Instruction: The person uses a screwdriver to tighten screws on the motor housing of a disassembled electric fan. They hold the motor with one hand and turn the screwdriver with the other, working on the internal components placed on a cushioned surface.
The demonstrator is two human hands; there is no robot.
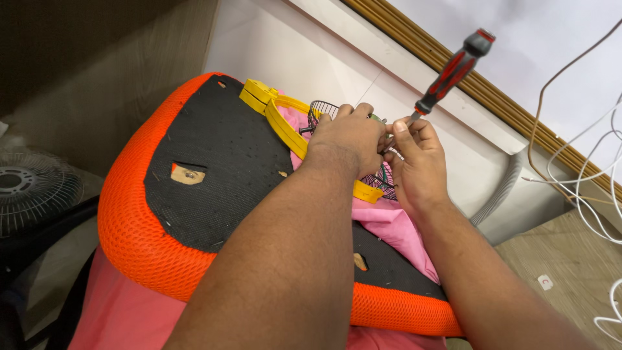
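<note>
A small fan with a yellow ring frame (280,123) and a dark wire grille (321,111) lies on pink cloth (395,228) over an upturned orange-and-black seat cushion (214,162). My left hand (346,139) grips the top of the fan's wire grille, covering most of it. My right hand (418,165) holds a red-and-black screwdriver (453,70) by its shaft near the tip, handle pointing up and to the right. The tip meets the fan between my two hands and is hidden by my fingers.
A round grey fan guard (29,188) lies at the left on the floor. White wires (583,175) and a grey corrugated hose (499,194) run at the right by a white wall panel (337,52) with a wooden trim (453,71).
</note>
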